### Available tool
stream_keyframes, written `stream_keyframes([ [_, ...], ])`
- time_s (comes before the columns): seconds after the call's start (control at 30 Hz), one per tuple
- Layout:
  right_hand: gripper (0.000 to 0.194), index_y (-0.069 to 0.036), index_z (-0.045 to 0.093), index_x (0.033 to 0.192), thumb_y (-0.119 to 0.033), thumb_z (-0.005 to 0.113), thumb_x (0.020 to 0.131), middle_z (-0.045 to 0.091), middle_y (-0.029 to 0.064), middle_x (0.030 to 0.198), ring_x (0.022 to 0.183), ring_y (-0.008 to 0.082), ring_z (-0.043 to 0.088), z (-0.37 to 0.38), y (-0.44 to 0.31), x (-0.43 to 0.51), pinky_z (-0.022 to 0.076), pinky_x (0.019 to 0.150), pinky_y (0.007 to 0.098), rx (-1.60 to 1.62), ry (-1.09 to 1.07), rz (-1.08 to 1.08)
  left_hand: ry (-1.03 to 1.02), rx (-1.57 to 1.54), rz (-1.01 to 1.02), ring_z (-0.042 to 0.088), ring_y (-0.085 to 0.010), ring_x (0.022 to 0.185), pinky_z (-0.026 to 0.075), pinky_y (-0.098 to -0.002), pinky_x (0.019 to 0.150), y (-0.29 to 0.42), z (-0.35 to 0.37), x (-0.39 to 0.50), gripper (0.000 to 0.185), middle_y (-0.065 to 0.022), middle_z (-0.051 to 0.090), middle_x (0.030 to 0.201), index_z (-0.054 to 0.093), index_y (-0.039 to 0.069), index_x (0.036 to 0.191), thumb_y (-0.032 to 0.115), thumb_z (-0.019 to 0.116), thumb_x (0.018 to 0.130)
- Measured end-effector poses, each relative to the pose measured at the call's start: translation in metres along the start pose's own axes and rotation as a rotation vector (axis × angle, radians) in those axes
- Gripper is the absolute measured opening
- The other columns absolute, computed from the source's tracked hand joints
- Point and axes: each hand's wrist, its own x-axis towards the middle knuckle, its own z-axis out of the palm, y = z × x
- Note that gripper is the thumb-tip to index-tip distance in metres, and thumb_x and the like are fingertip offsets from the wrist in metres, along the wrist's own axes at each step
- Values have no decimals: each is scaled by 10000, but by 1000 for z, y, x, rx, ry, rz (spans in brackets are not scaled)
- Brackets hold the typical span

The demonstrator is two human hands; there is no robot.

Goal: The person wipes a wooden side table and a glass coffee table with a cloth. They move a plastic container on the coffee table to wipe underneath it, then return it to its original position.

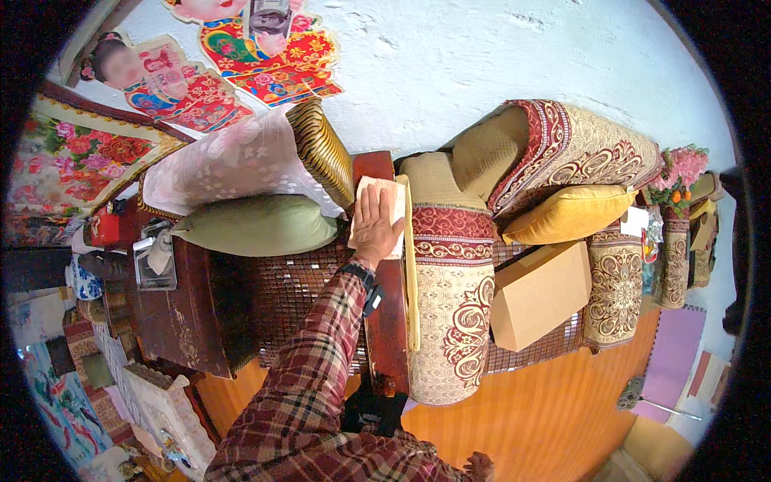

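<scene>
My left hand (374, 232) lies flat, palm down, on a folded pale pink cloth (394, 208), its thumb spread to the right. The cloth rests on the upper part of a dark red wooden armrest (385, 337), which runs towards me. A yellow fabric edge (413, 271) lies along the armrest's right side, against a patterned cover (452, 301). My right hand (480, 467) shows only in part at the bottom edge, over the orange floor; what its fingers do is unclear. A dark band is around my left wrist, below a plaid sleeve.
Left of the armrest are a green cushion (259, 226), a beaded seat mat (289, 283) and a dark wooden cabinet (181, 313) bearing a clear plastic box (155, 265). On the right, a cardboard box (542, 295) stands on the seat below a yellow cushion (569, 211).
</scene>
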Motion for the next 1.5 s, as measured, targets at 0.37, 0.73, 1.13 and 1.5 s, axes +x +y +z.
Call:
stream_keyframes([
  [0.37, 524, -16, 486, 1335, -358, 628, 965, 658, 200, 1006, 742, 289, 697, -6, -4, 9, 560, 597, 375, -34, -29, 11, 38, -5, -48, 116, -428, 1476, 101, -506, 1203, 6, -4, 11, 822, -279, 176, 1572, 231, -49, 1505, 425, 573, 928],
  [0.73, 585, 41, 477, 1341, -365, 644, 956, 658, 214, 1051, 764, 272, 702, -10, 27, 10, 568, 655, 385, -55, -70, -52, -103, -29, -96, 39, -433, 1491, 36, -510, 1212, 36, -10, -119, 905, -286, 89, 1595, 154, -24, 1532, 485, 578, 915],
  [1.13, 363, -22, 561, 1242, -228, 634, 953, 664, 133, 979, 694, 224, 653, -21, 60, -18, 504, 565, 337, 318, -60, -21, -184, -66, -27, 39, -446, 1485, 61, -529, 1199, 64, -15, -264, 899, -280, 68, 1596, 105, 4, 1546, 467, 565, 929],
  [1.5, 429, -15, 550, 1259, -329, 599, 971, 664, 135, 978, 718, 247, 674, -84, 137, -1, 537, 609, 353, -46, -78, -183, -222, -83, -79, -44, -424, 1496, 0, -529, 1200, 105, -11, -395, 894, -264, -7, 1611, 61, 35, 1563, 452, 551, 943],
])
